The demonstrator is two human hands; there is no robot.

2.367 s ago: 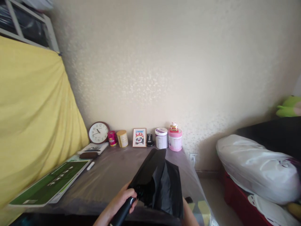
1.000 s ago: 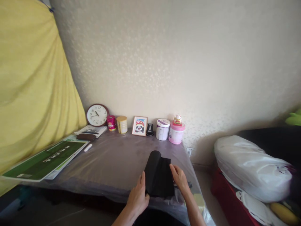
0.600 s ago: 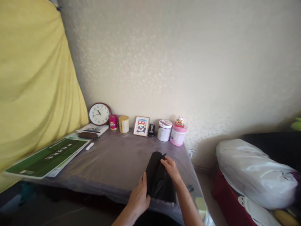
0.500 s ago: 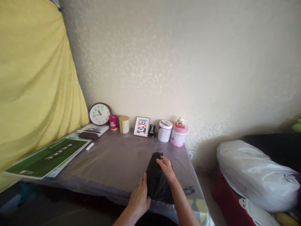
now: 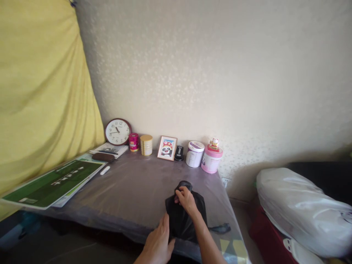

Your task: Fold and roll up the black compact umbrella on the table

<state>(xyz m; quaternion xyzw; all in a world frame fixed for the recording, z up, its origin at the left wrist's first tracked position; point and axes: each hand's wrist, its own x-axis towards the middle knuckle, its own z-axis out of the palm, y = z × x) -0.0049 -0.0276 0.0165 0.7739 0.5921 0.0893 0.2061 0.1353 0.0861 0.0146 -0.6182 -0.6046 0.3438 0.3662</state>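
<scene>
A black, thin, shiny plastic bag (image 5: 184, 223) lies crumpled at the table's front edge. My right hand (image 5: 187, 201) is on top of it, fingers curled and pinching the material near its far end. That far end bunches into a small raised flap beyond my fingertips. My left hand (image 5: 161, 238) holds the bag's left edge, fingers straight along the side and thumb at the near corner. A dark strip (image 5: 220, 228) sticks out to the right of my right forearm; whether it joins the bag is hidden.
Along the wall stand a clock (image 5: 118, 132), a pink tin (image 5: 134, 142), a yellow-lidded can (image 5: 146, 145), a panda picture (image 5: 167, 148) and two tubs (image 5: 195, 154). A green board (image 5: 60, 183) lies left. Right of the table is a white bag (image 5: 299, 209) on a red box (image 5: 264, 231).
The black bag has spread wider and its far end has bunched up. My right hand has shifted slightly left and curled its fingers more; my left hand has moved a little down and left.
</scene>
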